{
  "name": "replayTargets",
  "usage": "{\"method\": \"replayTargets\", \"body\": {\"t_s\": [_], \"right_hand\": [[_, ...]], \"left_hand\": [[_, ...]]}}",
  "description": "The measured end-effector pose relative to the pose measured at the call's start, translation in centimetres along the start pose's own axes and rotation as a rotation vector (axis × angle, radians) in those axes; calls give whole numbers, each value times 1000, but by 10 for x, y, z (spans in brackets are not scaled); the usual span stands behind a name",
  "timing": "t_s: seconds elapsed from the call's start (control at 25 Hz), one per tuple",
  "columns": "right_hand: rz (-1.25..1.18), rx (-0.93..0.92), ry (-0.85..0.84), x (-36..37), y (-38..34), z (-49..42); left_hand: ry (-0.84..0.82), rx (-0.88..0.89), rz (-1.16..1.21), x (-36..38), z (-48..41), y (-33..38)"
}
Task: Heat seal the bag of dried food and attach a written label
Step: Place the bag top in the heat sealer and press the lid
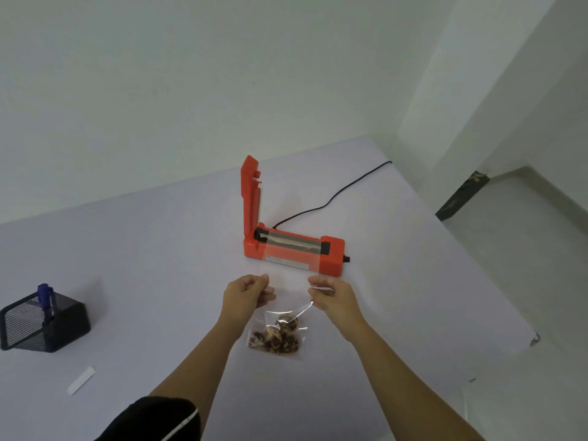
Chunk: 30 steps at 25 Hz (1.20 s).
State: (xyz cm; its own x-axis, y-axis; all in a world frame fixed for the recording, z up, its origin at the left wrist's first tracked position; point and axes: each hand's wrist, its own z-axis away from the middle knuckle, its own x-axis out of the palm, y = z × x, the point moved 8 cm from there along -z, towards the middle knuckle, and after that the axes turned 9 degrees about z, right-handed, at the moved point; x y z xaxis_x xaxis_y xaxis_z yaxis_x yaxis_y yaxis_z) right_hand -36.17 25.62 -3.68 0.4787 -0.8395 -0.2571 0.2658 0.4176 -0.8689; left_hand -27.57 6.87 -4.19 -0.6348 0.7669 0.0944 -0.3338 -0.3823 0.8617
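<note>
Clear bag (276,340) of dried food lies just before the orange sealer (294,251), mouth laid across it; left hand (246,292) and right hand (332,297) each pinch an edge. Wrinkled film there could leave a leaky seal.

On the table (159,249), the sealer (292,254) sits ahead of you, its cord (334,202) trailing behind to the right. The bag (280,337) lies before it, between your left hand (246,292) and right hand (331,296). Far left stands a pen holder (41,326) with a pen (46,300) inside, a label (81,381) before it.
</note>
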Motion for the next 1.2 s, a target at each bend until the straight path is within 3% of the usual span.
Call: {"method": "replayTargets", "body": {"t_s": [0.12, 0.28, 0.4, 0.48, 0.56, 0.68, 0.8, 0.88, 1.0, 1.2], "right_hand": [[34, 8, 11, -1, 2, 0], [366, -62, 111, -22, -28, -3], [522, -400, 370, -51, -116, -7], [532, -668, 447, -56, -188, 0], [563, -908, 428, -46, -252, 11], [832, -1130, 184, 3, -303, 25], [1277, -1165, -12, 42, -296, 16], [1437, -1107, -72, 48, -282, 4], [1481, -1062, -111, 44, -268, -2], [1296, -1120, 27, 13, -253, 0]], "left_hand": [[14, -23, -50, 1, -6, -3], [16, -47, -61, 4, -10, -6], [21, -62, -53, 5, -12, -7], [21, -66, -59, 5, -13, -8], [18, -67, -73, 5, -13, -9], [25, -63, -96, 3, -13, -9], [30, -55, -113, 3, -12, -8], [30, -51, -114, 3, -12, -8], [31, -54, -110, 3, -12, -8], [34, -57, -110, 3, -12, -9]]}}
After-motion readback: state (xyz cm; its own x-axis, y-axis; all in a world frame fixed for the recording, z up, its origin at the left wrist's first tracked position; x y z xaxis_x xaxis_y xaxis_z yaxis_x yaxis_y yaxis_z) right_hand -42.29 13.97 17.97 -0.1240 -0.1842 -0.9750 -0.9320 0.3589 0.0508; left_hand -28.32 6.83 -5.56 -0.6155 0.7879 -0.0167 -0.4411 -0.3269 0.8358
